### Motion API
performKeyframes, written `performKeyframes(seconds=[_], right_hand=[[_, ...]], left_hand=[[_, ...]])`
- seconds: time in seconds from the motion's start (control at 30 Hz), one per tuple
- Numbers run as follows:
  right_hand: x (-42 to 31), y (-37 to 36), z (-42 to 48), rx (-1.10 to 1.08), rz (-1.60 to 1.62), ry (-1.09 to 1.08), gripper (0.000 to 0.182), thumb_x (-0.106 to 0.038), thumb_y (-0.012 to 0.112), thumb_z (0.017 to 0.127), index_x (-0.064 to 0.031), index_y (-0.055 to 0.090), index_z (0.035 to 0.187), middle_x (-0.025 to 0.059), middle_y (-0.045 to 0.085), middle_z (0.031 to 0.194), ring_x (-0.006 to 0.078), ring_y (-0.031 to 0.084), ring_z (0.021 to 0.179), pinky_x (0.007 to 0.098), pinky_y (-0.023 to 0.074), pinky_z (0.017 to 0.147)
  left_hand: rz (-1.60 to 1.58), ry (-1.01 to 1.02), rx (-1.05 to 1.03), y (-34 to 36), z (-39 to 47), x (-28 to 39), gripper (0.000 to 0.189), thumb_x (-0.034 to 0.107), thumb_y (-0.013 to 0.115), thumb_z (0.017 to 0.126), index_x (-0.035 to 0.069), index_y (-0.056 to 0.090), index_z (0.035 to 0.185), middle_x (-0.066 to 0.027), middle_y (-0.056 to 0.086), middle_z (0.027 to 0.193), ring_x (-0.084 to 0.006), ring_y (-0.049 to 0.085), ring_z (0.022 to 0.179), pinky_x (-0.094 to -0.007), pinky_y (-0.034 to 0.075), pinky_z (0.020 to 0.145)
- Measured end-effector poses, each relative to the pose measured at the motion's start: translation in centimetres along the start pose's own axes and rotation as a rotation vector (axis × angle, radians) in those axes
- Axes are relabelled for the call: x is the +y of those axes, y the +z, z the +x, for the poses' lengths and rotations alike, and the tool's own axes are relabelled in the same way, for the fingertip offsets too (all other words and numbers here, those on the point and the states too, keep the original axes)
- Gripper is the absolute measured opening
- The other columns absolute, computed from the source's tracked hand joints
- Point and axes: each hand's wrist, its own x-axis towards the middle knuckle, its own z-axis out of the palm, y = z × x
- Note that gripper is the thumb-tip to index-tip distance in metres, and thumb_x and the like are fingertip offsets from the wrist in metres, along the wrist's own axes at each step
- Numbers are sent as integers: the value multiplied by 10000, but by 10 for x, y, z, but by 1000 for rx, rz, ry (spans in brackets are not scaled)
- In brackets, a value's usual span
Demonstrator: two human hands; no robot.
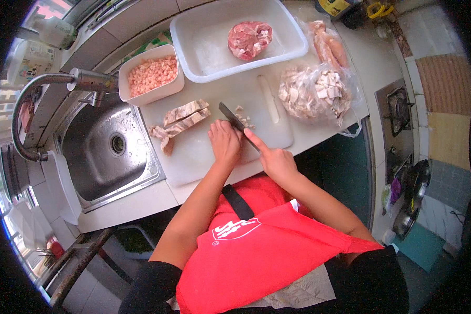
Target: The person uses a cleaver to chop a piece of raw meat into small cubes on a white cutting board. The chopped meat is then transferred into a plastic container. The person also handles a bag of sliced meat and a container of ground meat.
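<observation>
In my right hand is a kitchen knife, its blade angled up and left over the white cutting board. The index finger lies stretched along the knife. My left hand is bent down on the board close beside the blade; whatever lies under its fingers is hidden. Small diced pieces of pale meat are scattered just right of the blade. Left of my hands rest long strips of pale, fatty meat, with a smaller offcut at their near end.
A white tub of diced pink meat stands at the board's upper left. Behind the board, a large white tray holds a raw red piece of meat. Bagged pale meat pieces sit right; a steel sink with a faucet is left.
</observation>
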Motion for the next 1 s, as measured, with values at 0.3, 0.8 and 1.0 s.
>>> performKeyframes(seconds=[0.3, 0.8, 1.0], right_hand=[[7, 6, -4, 17, -17, -111, 691, -76, 483, 775, -349, 218, 1352, 167, 556, 568, 348, 578, 532, 477, 457, 488], [23, 10, -5, 137, 90, -230, 709, -67, 496, 757, -344, 227, 1352, 138, 557, 556, 310, 577, 498, 460, 459, 454], [-2, 8, -3, -16, -84, -150, 620, -68, 517, 765, -292, 342, 1316, 147, 544, 569, 324, 561, 521, 435, 444, 490]], left_hand=[[12, -12, 19, -9, -4, -5, 221, 168, 543, 712, 7, 445, 828, -159, 460, 857, -319, 439, 852, -428, 337, 751], [-12, -48, 17, -18, -25, -15, 194, 173, 538, 715, 27, 470, 822, -140, 466, 867, -301, 441, 857, -405, 340, 759], [26, -3, -6, -21, -34, -20, 171, 160, 541, 713, 38, 473, 811, -133, 461, 853, -303, 437, 849, -407, 335, 749]])
